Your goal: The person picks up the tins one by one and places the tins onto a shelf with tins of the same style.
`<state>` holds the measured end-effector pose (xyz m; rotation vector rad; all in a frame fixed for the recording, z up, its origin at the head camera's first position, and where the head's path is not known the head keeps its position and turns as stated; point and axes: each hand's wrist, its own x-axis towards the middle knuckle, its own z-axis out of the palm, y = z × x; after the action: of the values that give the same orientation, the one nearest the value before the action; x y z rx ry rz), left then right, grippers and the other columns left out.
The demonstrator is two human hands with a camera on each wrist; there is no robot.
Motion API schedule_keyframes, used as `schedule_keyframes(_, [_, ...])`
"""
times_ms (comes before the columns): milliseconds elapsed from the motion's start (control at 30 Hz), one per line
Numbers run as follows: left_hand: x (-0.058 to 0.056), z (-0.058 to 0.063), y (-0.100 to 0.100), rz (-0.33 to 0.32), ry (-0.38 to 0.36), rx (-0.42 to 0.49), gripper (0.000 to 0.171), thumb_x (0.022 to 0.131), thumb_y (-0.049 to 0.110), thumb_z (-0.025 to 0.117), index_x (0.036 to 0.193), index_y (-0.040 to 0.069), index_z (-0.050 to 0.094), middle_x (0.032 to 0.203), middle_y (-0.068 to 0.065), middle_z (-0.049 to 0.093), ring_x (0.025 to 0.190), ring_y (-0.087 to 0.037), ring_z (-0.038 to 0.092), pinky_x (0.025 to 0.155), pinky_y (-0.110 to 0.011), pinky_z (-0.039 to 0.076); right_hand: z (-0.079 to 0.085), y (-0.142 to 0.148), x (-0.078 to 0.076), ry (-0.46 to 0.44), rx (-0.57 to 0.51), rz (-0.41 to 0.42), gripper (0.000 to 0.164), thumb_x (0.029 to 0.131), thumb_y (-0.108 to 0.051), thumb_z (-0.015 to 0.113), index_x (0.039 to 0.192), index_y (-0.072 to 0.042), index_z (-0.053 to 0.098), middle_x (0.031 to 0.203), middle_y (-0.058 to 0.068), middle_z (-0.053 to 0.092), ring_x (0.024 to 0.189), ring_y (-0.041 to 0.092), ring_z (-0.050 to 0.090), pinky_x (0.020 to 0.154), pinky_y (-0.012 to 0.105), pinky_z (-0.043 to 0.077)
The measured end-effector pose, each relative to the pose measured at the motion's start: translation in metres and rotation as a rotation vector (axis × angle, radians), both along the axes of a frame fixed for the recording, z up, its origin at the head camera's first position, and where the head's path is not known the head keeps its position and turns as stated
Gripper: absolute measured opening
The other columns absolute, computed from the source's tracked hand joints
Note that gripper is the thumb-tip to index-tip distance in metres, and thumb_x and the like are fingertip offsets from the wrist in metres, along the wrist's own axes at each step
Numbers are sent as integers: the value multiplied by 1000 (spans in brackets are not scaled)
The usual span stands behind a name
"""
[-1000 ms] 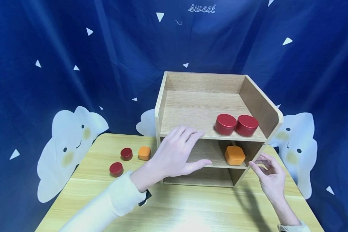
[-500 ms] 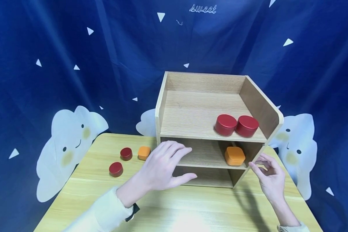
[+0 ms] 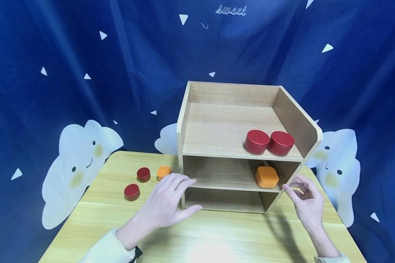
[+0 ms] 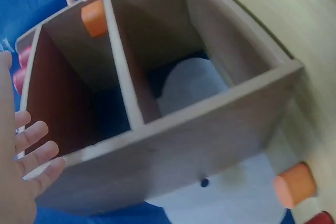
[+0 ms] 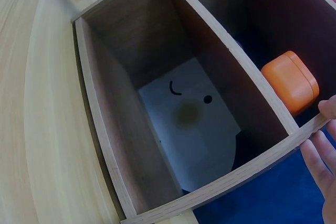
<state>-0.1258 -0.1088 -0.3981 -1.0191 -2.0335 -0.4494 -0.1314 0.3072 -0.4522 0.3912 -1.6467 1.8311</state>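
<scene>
Counted: four red tins (image 3: 257, 141), two atop the wooden shelf unit (image 3: 217, 126), two on the worktop (image 3: 237, 230); two orange boxes (image 3: 267, 177), one on the middle shelf (image 3: 224, 173), one on the worktop, partly masked by the left hand (image 3: 162, 202). Its fingers stood apart from the thumb, holding nothing. The right hand (image 3: 307, 200) pinched the unit's right edge.

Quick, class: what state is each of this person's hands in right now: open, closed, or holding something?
Left hand: open, holding nothing.
Right hand: holding the shelf by its right side edge.
</scene>
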Motion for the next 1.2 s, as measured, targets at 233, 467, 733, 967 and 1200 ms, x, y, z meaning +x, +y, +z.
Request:
schedule_keyframes(233, [0, -21, -21, 94, -47, 17, 70, 104, 68, 43, 118, 5, 71, 109, -7, 72, 101, -23, 66, 88, -36, 56, -4, 2, 0, -1, 2, 22, 53, 78, 37, 60, 126, 14, 64, 102, -4, 77, 89, 4, 75, 75, 13, 60])
schedule_keyframes(467, [-1, -37, -41, 162, -113, 41, 69, 102, 70, 48, 121, 7, 70, 111, -5, 70, 100, -22, 65, 84, -35, 55, -6, 3, 0, -15, 10, 25, 53, 78, 37, 60, 126, 15, 63, 103, -5, 77, 89, 4, 75, 75, 13, 60])
schedule_keyframes(733, [-6, -54, -67, 258, -162, 49, 65, 99, 67, 56, 120, 7, 71, 113, -8, 72, 106, -25, 66, 84, -41, 58, -7, 2, 1, -34, 16, 18, 52, 78, 36, 61, 126, 16, 62, 102, -6, 78, 86, 4, 76, 72, 12, 59])
schedule_keyframes(967, [-8, -64, -88, 330, -243, 56, 59, 87, 51, 78, 122, 4, 69, 115, -10, 71, 109, -29, 67, 89, -45, 58, -8, 2, 1, -21, 9, 25, 53, 78, 37, 60, 125, 13, 64, 102, -5, 78, 87, 3, 76, 73, 12, 59])
schedule_keyframes(1200, [-16, -73, -113, 429, -327, 67, 63, 78, 39, 88, 126, 3, 66, 112, -11, 72, 102, -30, 67, 90, -47, 58, -7, 2, 0, -21, 15, 16, 52, 78, 36, 61, 125, 14, 64, 102, -6, 77, 88, 2, 75, 74, 13, 60])
